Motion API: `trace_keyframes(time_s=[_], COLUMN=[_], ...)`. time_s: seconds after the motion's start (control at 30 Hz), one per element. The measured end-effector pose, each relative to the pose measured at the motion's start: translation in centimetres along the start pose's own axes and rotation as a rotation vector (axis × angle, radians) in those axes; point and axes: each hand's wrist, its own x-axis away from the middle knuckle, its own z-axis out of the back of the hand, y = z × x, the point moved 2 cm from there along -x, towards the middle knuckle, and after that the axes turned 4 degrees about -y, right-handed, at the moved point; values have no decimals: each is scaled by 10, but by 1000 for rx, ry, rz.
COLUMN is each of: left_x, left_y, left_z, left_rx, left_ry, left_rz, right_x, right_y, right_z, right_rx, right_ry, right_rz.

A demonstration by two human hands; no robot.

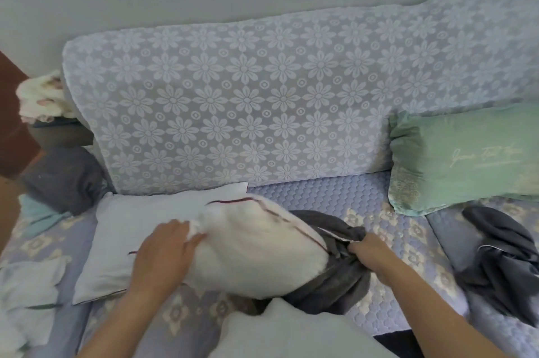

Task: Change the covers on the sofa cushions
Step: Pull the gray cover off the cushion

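Note:
A white cushion insert (256, 249) with a dark red seam line lies on the sofa seat (388, 244), its right end still inside a dark grey cover (335, 282). My left hand (166, 252) grips the white insert at its left end. My right hand (369, 252) pinches the bunched grey cover at the insert's right side. Beneath and to the left lies another white cushion (116, 229), flat on the seat.
A green cushion (463, 159) leans at the right against the flower-patterned backrest (233, 101). A loose dark grey cover (504, 264) lies crumpled at the right. A grey cushion (64, 177) sits at far left, white fabric (29, 293) at left, another white piece (291, 331) close in front.

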Motion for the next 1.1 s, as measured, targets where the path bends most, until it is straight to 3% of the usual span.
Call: trace_keyframes(time_s=[0.07, 0.1, 0.13, 0.2, 0.23, 0.3, 0.37, 0.43, 0.5, 0.6, 0.7, 0.83, 0.97, 1.1], left_x=[0, 1, 3, 0, 1, 1, -1, -5, -14, -31, -35, -24, -13, -7], left_y=[-32, -32, -23, 22, 47, 88, 103, 98, 93, 90, 102, 142, 154, 137], left_z=[-5, -4, 1, 13, 15, -5, -39, -67, -68, -61, -52, -26, -10, 10], left_rx=[45, 129, 220, 275, 240, 60, -231, -540, -641, -594, -431, -311, -205, -133], left_ry=[-254, -268, -179, 107, 155, -27, -377, -503, -469, -359, -353, -142, 27, 181], left_rz=[315, 379, 347, 48, -130, -369, -364, -355, -391, -517, -607, -865, -989, -1003], right_x=[7, 9, 12, 13, 13, 15, 16, 15, 13, 18, 25, 14, 9, -1], right_y=[-14, -21, -29, -40, -46, -53, -54, -48, -36, -19, -4, 22, 21, 27], right_z=[-23, -34, -45, -59, -65, -71, -75, -76, -72, -67, -81, -71, -50, -18], right_rx=[26, 49, 32, -59, -99, -168, -326, -502, -536, -148, 147, 22, 82, 148], right_ry=[-105, -143, -179, -234, -250, -239, -241, -274, -258, -136, -146, -6, 208, 282], right_rz=[108, 152, 181, 212, 218, 226, 183, 86, 40, 97, 105, 8, 41, -82])
